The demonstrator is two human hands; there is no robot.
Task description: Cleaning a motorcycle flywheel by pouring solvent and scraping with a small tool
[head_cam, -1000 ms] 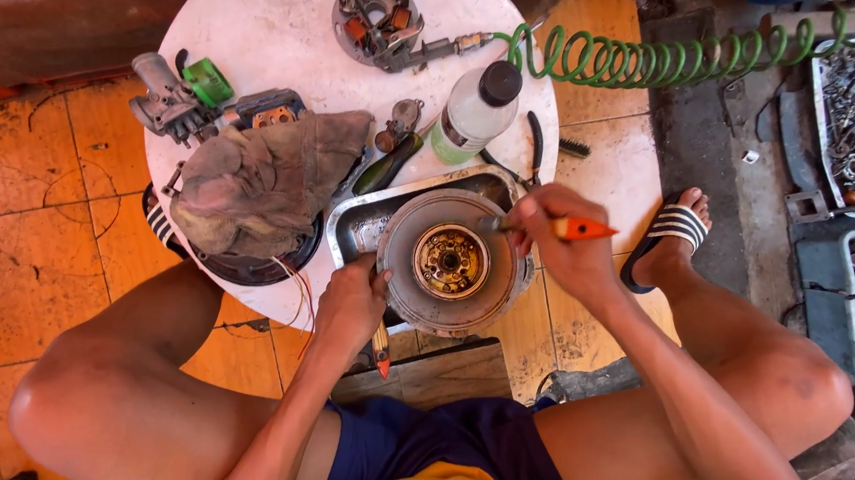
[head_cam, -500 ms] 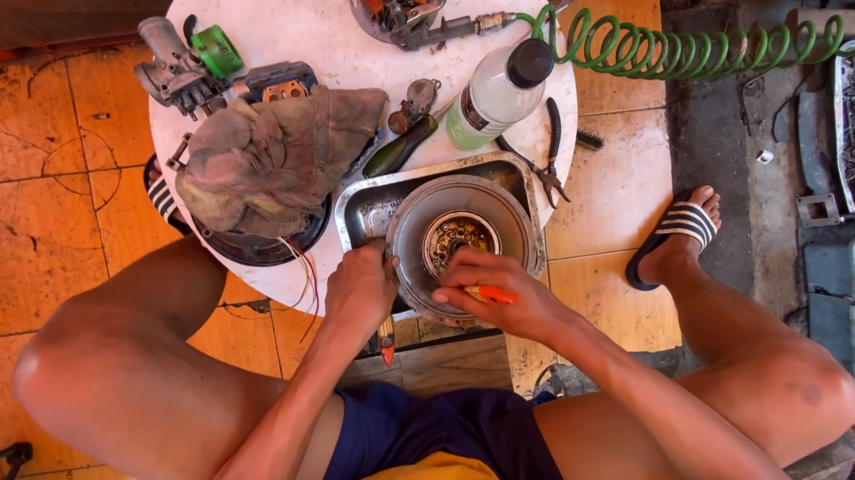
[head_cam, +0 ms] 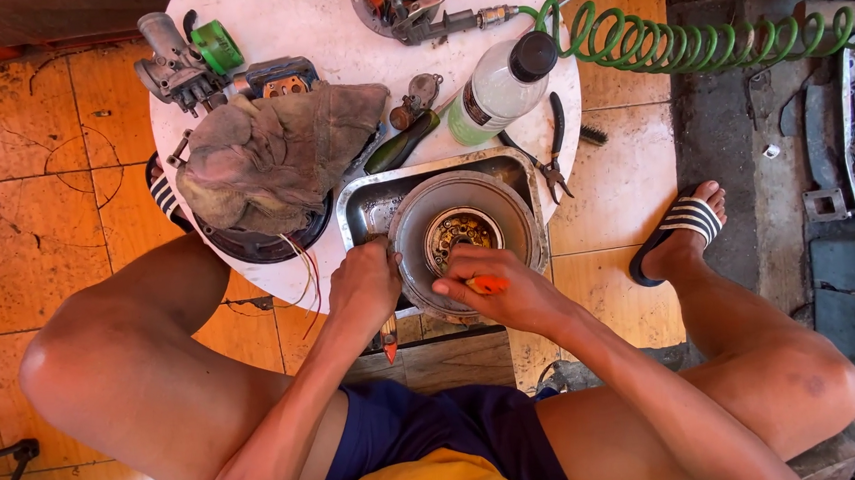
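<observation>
left hand (head_cam: pixel 366 286) closed on rim of round metal rotor (head_cam: pixel 465 232) | right hand (head_cam: pixel 499 290) gripping orange-handled tool (head_cam: pixel 488 285), touching rotor's near edge | rotor in steel tray (head_cam: pixel 370 202), just beyond both hands

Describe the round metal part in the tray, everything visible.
The round metal part is a grey, worn-looking disc with a raised rim and an open centre showing brassy, coppery windings inside. It lies flat in the steel tray on the white round table. The left hand grips its near-left edge; the right hand, holding an orange-handled tool, rests on its near rim.
</observation>
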